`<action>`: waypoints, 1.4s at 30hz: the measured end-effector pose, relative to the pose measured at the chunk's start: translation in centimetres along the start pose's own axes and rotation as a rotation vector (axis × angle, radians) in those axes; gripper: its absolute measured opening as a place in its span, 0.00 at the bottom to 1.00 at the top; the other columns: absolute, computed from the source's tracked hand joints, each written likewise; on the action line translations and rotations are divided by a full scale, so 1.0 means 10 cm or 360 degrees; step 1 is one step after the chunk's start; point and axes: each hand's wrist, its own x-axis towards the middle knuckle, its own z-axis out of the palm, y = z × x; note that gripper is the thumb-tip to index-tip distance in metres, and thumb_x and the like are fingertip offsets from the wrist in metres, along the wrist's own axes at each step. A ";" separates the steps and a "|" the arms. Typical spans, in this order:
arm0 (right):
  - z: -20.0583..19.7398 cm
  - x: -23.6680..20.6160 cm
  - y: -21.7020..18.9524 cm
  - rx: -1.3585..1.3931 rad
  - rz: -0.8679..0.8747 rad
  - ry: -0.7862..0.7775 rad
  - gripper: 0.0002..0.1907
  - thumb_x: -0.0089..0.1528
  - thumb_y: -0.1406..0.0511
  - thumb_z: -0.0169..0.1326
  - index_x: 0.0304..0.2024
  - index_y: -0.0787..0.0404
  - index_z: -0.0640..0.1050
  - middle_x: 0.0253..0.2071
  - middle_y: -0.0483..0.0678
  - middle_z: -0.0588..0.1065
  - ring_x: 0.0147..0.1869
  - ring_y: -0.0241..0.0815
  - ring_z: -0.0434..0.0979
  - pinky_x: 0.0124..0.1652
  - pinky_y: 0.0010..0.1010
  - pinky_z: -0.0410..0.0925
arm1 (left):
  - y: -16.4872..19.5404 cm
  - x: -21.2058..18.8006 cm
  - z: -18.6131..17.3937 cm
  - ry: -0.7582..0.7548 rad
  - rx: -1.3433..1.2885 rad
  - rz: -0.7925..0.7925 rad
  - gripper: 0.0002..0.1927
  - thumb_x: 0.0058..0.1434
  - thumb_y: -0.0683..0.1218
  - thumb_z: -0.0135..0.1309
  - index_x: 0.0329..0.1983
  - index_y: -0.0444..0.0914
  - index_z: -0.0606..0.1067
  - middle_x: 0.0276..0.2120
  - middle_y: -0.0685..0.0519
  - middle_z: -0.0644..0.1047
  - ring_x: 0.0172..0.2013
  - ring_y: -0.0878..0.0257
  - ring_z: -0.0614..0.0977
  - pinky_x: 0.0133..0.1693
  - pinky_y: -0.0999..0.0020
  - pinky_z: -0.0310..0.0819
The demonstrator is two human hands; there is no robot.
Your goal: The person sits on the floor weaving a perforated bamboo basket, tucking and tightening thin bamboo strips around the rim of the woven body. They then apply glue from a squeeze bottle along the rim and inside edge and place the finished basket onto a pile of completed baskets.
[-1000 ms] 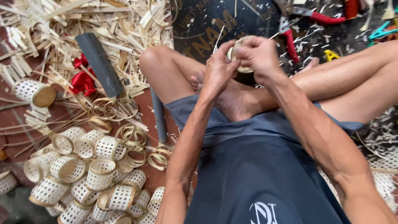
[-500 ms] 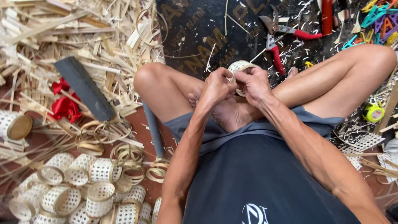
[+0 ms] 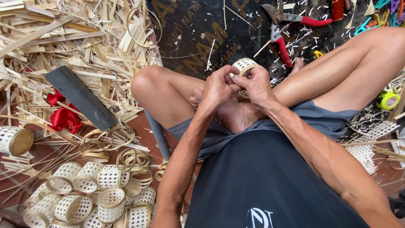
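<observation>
I sit cross-legged on the floor and hold a small woven cane ring (image 3: 244, 64) above my crossed feet. My left hand (image 3: 219, 88) pinches its near edge with thumb and fingers. My right hand (image 3: 255, 85) grips the same ring from the right, fingers curled around its rim. Most of the ring is hidden behind my fingers. Both hands touch each other over my shins.
A heap of finished woven rings (image 3: 84, 198) lies at lower left, with loose cane hoops (image 3: 107, 139) above it. Bamboo strips (image 3: 71, 38), a dark flat bar (image 3: 80, 98) and red cloth (image 3: 63, 118) lie left. Red-handled shears (image 3: 280, 29) rest on a black mat; a yellow tape measure (image 3: 387, 99) sits right.
The view has shifted, so my hands and the ring now sit lower and nearer the middle. My fingers have turned the ring slightly; both hands keep their grip.
</observation>
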 end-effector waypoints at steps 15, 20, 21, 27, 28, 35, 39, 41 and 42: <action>-0.36 -0.16 -0.35 -0.0517 -0.0094 -0.0104 0.09 0.67 0.69 0.56 0.47 0.67 0.81 0.40 0.45 0.81 0.41 0.32 0.83 0.41 0.22 0.77 | -0.06 0.03 0.00 0.0111 -0.0170 -0.0009 0.24 0.54 0.37 0.63 0.56 0.35 0.76 0.23 0.58 0.77 0.23 0.72 0.77 0.25 0.74 0.72; -0.75 -0.24 -0.52 -0.0632 -0.0464 0.0299 0.10 0.73 0.68 0.52 0.52 0.68 0.79 0.40 0.47 0.78 0.38 0.32 0.79 0.39 0.24 0.76 | -0.10 -0.07 0.13 0.0486 0.0051 0.0281 0.31 0.55 0.38 0.58 0.66 0.38 0.75 0.23 0.58 0.73 0.25 0.72 0.74 0.29 0.76 0.72; -0.74 -0.23 -0.48 -0.0614 -0.0323 0.0264 0.10 0.71 0.67 0.51 0.51 0.67 0.78 0.38 0.46 0.78 0.35 0.33 0.79 0.34 0.25 0.75 | -0.11 -0.09 0.15 0.0479 0.0096 0.0285 0.30 0.55 0.39 0.59 0.65 0.38 0.75 0.23 0.57 0.73 0.25 0.71 0.74 0.28 0.75 0.72; -0.60 -0.06 -0.26 -0.1370 -0.1257 0.0108 0.09 0.71 0.69 0.56 0.52 0.68 0.80 0.41 0.50 0.77 0.41 0.38 0.80 0.42 0.25 0.71 | -0.06 -0.05 0.06 0.0462 -0.0186 -0.0014 0.17 0.62 0.44 0.59 0.53 0.34 0.77 0.24 0.56 0.77 0.23 0.71 0.78 0.25 0.75 0.75; -0.62 -0.01 -0.27 -0.1649 -0.1519 0.0137 0.08 0.72 0.69 0.56 0.51 0.68 0.81 0.41 0.52 0.79 0.43 0.41 0.80 0.44 0.27 0.71 | -0.03 -0.04 0.06 0.0518 -0.0147 -0.0060 0.14 0.63 0.45 0.59 0.49 0.32 0.78 0.24 0.55 0.79 0.24 0.70 0.80 0.25 0.75 0.76; -0.86 0.13 -0.20 -0.0676 -0.0847 -0.0028 0.11 0.74 0.69 0.52 0.56 0.70 0.79 0.46 0.49 0.81 0.45 0.32 0.82 0.48 0.23 0.75 | 0.05 -0.10 0.11 0.0686 0.0412 0.0219 0.21 0.57 0.44 0.61 0.54 0.35 0.76 0.24 0.51 0.79 0.26 0.65 0.83 0.31 0.69 0.78; -0.84 0.05 -0.12 -0.0615 -0.0803 -0.0009 0.11 0.74 0.67 0.53 0.55 0.68 0.79 0.46 0.47 0.81 0.46 0.32 0.83 0.49 0.22 0.75 | -0.02 -0.11 0.12 0.0577 0.0418 0.0163 0.30 0.59 0.44 0.57 0.67 0.44 0.71 0.24 0.50 0.79 0.26 0.62 0.81 0.34 0.66 0.78; -0.79 0.04 -0.19 -0.0682 -0.0912 -0.0005 0.11 0.73 0.68 0.54 0.55 0.67 0.79 0.47 0.48 0.81 0.47 0.34 0.82 0.48 0.24 0.75 | -0.06 -0.07 0.13 0.0581 0.0528 0.0251 0.28 0.62 0.45 0.58 0.68 0.45 0.73 0.26 0.49 0.78 0.28 0.62 0.80 0.36 0.65 0.78; -0.77 0.04 -0.25 -0.0845 -0.1034 0.0006 0.10 0.73 0.69 0.55 0.55 0.67 0.80 0.47 0.50 0.81 0.48 0.38 0.82 0.48 0.26 0.74 | -0.09 -0.05 0.14 0.0638 0.0552 0.0326 0.27 0.63 0.46 0.58 0.68 0.45 0.73 0.27 0.49 0.79 0.28 0.61 0.81 0.36 0.64 0.78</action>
